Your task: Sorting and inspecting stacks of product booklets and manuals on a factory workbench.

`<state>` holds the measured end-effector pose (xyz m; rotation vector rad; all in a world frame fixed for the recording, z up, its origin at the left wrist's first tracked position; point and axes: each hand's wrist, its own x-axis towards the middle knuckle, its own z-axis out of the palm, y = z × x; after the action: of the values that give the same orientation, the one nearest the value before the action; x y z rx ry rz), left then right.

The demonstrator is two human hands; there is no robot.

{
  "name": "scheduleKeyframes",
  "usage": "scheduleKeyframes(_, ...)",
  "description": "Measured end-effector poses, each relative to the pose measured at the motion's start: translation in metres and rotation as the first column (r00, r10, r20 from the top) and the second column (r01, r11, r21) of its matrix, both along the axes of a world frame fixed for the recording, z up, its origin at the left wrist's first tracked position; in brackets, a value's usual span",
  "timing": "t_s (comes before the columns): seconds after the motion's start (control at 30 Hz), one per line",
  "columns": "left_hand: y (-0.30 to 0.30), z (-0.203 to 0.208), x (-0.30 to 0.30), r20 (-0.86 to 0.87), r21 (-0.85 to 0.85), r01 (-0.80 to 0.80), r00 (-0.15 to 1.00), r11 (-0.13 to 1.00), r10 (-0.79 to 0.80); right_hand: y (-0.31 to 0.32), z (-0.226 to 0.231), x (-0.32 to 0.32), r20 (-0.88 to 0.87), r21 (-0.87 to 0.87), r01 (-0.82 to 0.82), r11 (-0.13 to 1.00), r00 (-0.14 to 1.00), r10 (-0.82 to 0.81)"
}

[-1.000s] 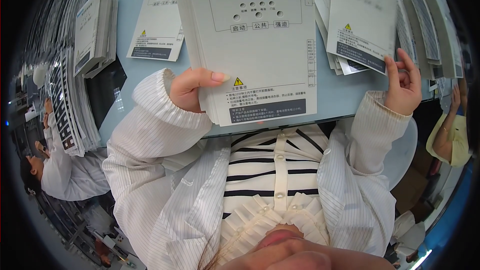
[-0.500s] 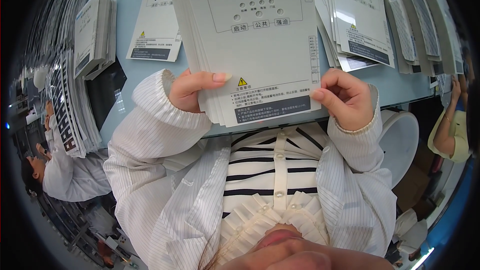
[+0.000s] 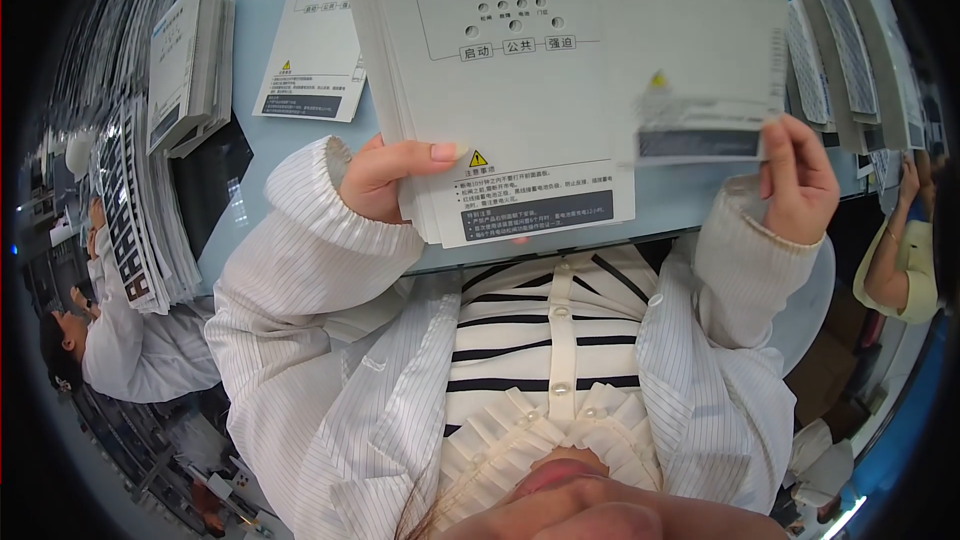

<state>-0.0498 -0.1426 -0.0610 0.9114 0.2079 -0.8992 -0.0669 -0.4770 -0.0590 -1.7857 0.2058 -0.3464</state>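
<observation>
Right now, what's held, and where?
Left hand: panel stack, by its lower left edge. Right hand: a blurred panel, by its lower right corner.

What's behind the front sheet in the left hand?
Left edges of more sheets show behind the front sheet. The rest is covered, so their number can't be told.

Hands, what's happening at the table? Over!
Left hand gripping panel stack. Right hand pinching loose panel, blurred, near lower right corner. Loose panel overlaps stack's right edge.
</observation>
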Motion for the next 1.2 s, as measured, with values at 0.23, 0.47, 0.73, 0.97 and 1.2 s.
scheduleKeyframes(0.23,-0.003,-0.005,0.0,0.05,0.012,0.013,0.999,1.0,-0.014,-0.005,-0.001,0.015,0.256,-0.591,0.341,0.731,0.939,-0.231)
scheduleKeyframes(0.47,0.003,-0.013,-0.003,0.091,0.056,-0.032,0.995,0.998,0.027,0.037,0.009,-0.007,-0.031,-0.347,-0.307,0.886,0.948,0.316)
scheduleKeyframes(0.73,0.001,-0.013,-0.003,0.076,0.024,-0.064,0.995,0.998,0.063,0.055,0.003,-0.012,-0.247,-0.164,-0.53,0.832,0.838,0.486)
scheduleKeyframes(0.97,0.001,-0.019,-0.004,0.109,0.004,-0.092,0.99,0.996,0.091,0.044,0.0,-0.012,-0.133,-0.114,-0.359,0.926,0.929,0.344)
scheduleKeyframes(1.2,0.003,-0.012,0.001,0.068,-0.042,0.019,0.998,0.999,-0.016,-0.001,-0.003,0.003,0.055,-0.17,0.192,0.967,0.981,-0.185)
